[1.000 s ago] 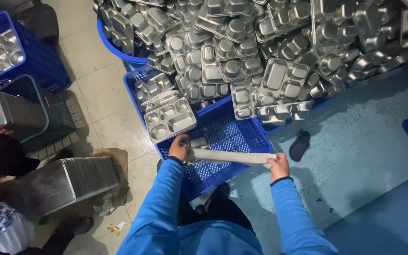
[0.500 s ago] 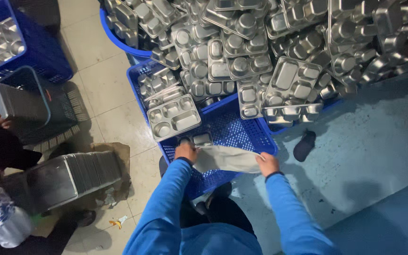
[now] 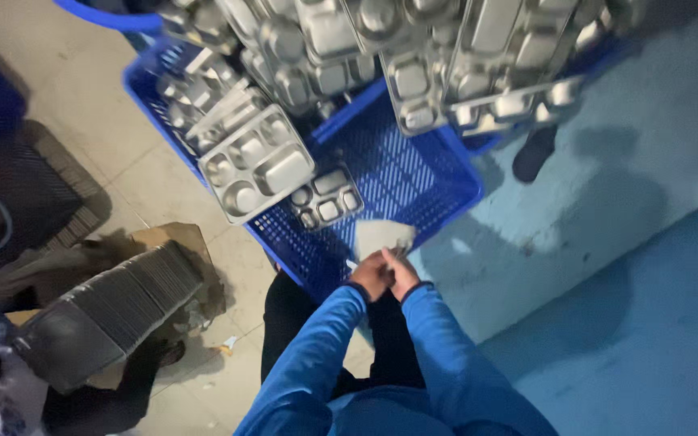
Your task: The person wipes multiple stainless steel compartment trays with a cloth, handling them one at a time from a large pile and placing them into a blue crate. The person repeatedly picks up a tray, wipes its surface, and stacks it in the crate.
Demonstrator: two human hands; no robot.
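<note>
- Tiled floor (image 3: 163, 190) on the left meets a raised pale-blue painted slab (image 3: 607, 202) on the right; light is dim, details soft.
- Nearest: the person's blue sleeves (image 3: 317, 355) converge above the near corner of a blue perforated plastic crate (image 3: 414, 182).
- Left hand (image 3: 371, 276) and right hand (image 3: 402, 273) are pressed together, touching, both closed on a pale cloth (image 3: 381, 236). The cloth is bunched, its loose part hanging just past the fingers over the crate's near edge. Gathering it between both hands keeps it compact, by the look of it.
- Inside the crate, near its middle: one small steel compartment tray (image 3: 326, 196) lying flat, face up.
- At the crate's left rim: a larger steel compartment tray (image 3: 256, 165) rests tilted, propped on others beneath, face up.
- Far side: a heap of steel compartment trays (image 3: 414, 48) spills over the crate's far edge, leaning at many angles, apparently dumped loose rather than stacked.
- Left of the person, on the floor: a neat stack of trays (image 3: 115, 303) lies on its side atop brown cardboard (image 3: 179, 238).
- Dark shoe-like object (image 3: 535, 153) on the slab, just beyond the crate's right corner; too blurred to be sure.
- Bottom left edge: part of another person, barely visible.
</note>
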